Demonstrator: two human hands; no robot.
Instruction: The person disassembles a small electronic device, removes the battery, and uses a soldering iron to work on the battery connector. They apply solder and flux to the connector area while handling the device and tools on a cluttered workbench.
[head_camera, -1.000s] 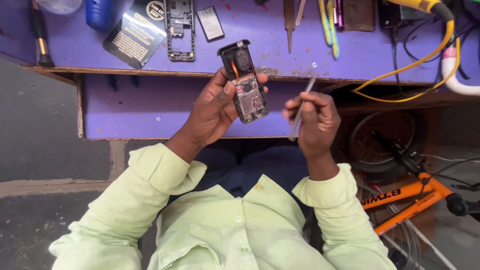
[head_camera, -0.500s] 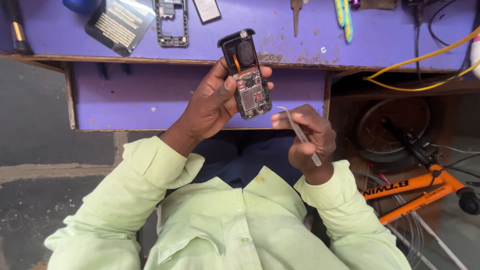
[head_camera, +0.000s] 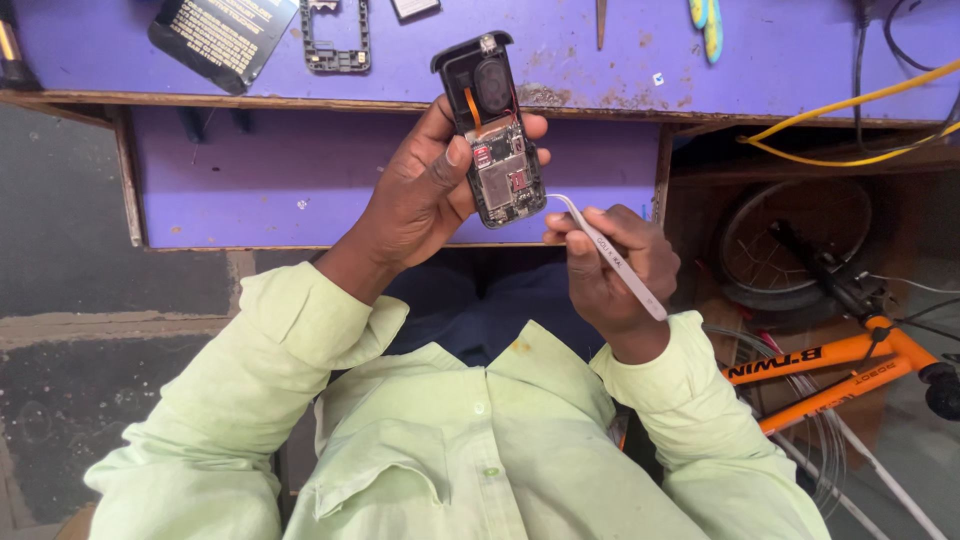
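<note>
Left hand (head_camera: 420, 195) grips opened phone (head_camera: 497, 130); right hand (head_camera: 610, 265) pinches tweezers (head_camera: 610, 255). Risk: tip slips, scratches board.

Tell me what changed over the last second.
The right hand turned the tweezers from pointing up to lying slanted, and brought their tip to the lower edge of the opened phone. The left hand kept its grip on the phone, circuit board facing up, in front of the purple workbench.
</note>
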